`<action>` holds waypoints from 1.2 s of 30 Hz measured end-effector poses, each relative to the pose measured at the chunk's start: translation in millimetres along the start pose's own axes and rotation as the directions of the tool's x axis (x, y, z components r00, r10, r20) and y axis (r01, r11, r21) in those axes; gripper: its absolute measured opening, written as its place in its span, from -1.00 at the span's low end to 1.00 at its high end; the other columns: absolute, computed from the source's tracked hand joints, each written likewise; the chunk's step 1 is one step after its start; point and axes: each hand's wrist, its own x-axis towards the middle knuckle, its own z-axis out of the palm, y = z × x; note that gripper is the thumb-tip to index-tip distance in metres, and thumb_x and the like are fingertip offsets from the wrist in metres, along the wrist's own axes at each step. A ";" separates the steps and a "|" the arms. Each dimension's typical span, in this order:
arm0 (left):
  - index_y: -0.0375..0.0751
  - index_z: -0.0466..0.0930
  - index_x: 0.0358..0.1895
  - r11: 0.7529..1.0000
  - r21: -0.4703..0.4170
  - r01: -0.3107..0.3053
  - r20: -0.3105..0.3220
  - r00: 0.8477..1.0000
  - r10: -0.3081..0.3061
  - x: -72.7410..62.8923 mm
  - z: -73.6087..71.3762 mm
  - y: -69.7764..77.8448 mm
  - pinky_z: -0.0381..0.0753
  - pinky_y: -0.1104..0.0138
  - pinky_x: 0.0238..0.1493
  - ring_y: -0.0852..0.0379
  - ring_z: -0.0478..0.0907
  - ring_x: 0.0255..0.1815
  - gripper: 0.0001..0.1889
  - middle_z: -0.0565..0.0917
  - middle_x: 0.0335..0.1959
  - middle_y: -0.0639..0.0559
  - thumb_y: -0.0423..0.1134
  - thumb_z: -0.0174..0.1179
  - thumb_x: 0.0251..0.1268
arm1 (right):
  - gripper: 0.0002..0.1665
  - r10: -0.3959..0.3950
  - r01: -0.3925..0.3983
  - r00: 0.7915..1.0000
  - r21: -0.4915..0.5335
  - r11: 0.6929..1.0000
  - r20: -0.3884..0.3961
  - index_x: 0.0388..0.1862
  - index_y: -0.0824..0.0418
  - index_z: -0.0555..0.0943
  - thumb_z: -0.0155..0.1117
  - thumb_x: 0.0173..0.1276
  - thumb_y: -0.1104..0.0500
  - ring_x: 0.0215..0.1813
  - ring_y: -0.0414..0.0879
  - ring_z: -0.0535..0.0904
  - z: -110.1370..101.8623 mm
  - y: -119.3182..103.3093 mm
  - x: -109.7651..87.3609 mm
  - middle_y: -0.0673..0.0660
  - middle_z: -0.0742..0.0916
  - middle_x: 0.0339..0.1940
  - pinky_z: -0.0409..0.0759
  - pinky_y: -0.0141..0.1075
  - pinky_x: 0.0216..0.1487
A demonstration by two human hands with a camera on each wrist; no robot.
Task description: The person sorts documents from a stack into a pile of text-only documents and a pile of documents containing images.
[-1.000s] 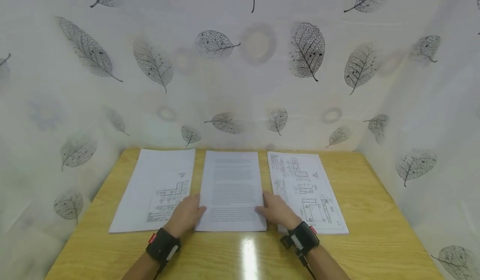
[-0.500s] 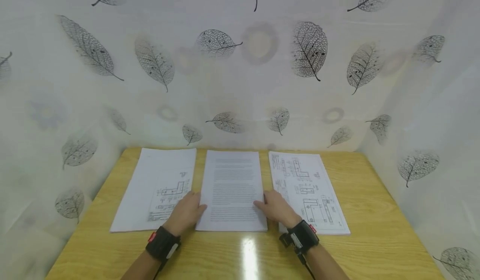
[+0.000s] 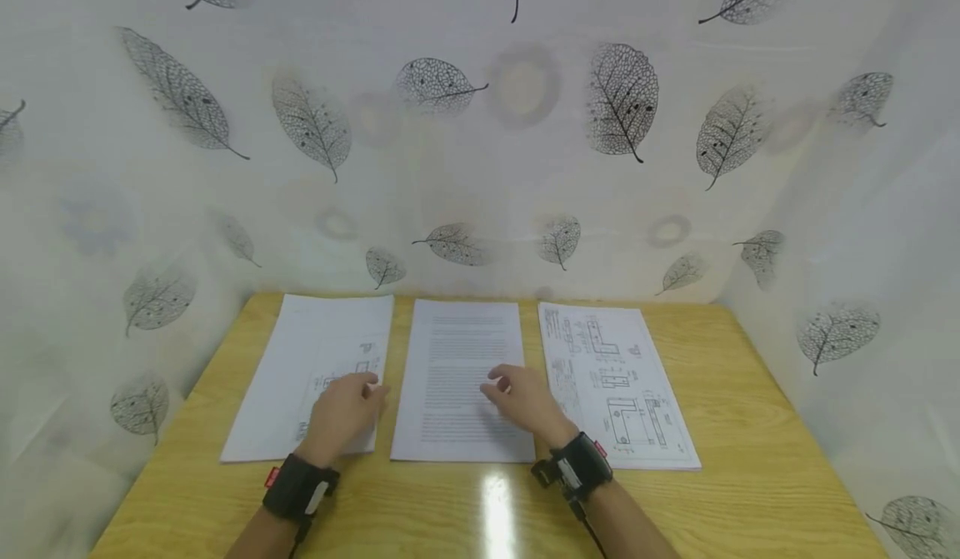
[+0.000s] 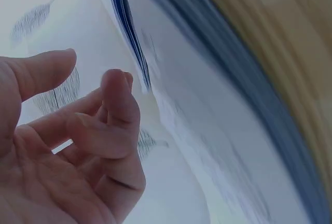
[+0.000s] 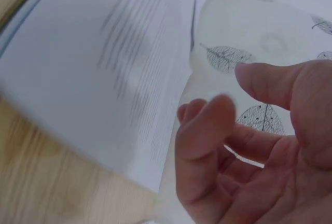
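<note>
Three stacks of paper lie side by side on the wooden table. The middle stack (image 3: 461, 376) carries printed text; the left stack (image 3: 322, 334) and the right stack (image 3: 600, 351) show technical drawings. Over the right part of the left stack hovers my left hand (image 3: 345, 413), its fingers loosely bent and holding nothing. My right hand (image 3: 525, 401) is above the right edge of the middle stack, thumb and fingers apart, also with nothing in it. Both wrist views show a gap between thumb and fingers, with the paper beyond the fingertips.
The wooden table (image 3: 750, 426) ends at a pale curtain (image 3: 480, 176) printed with leaves, which hangs behind and along both sides. Each wrist wears a black camera band with a cable. A bright light reflection lies on the table's front.
Both hands have let go of the middle stack's side edges and lifted. The left has moved left over the left stack; the right has risen slightly over the middle stack. The stacks stay put.
</note>
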 end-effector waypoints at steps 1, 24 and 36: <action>-0.36 0.62 0.06 1.000 0.005 0.003 -0.009 1.000 -0.003 0.8 -5.1 -4.2 0.41 0.32 -0.50 0.14 0.49 -0.48 -0.58 0.66 -0.39 -0.05 -0.07 0.18 0.37 | -0.58 -0.018 0.018 1.000 -0.003 1.000 -0.002 0.01 0.28 0.64 0.23 0.39 -0.02 -0.36 -0.16 0.59 2.8 -3.6 1.5 0.15 0.75 -0.27 0.53 -0.33 -0.38; -0.66 0.39 0.08 0.937 0.210 0.280 -0.031 0.960 -0.280 -11.3 -52.9 -82.9 0.50 0.01 -0.31 -0.27 0.41 -0.17 -0.38 0.42 -0.11 -0.52 -0.05 0.22 0.32 | -0.71 -0.255 0.268 0.955 -0.068 0.961 0.151 -0.06 0.18 0.72 0.28 0.33 0.07 -0.16 -0.22 0.67 95.1 -92.6 24.1 0.03 0.79 -0.19 0.56 -0.45 -0.13; -0.78 0.27 0.08 0.869 0.250 0.426 -0.053 0.903 -0.427 -11.4 -51.5 -98.5 0.43 -0.20 -0.07 -0.47 0.30 -0.02 -0.18 0.29 -0.07 -0.64 0.08 0.23 0.28 | -0.69 -0.170 0.198 0.957 -0.103 0.975 0.234 -0.15 0.14 0.61 0.31 0.33 -0.06 -0.48 -0.28 0.40 118.2 -110.9 28.2 -0.13 0.52 -0.50 0.33 -0.46 -0.50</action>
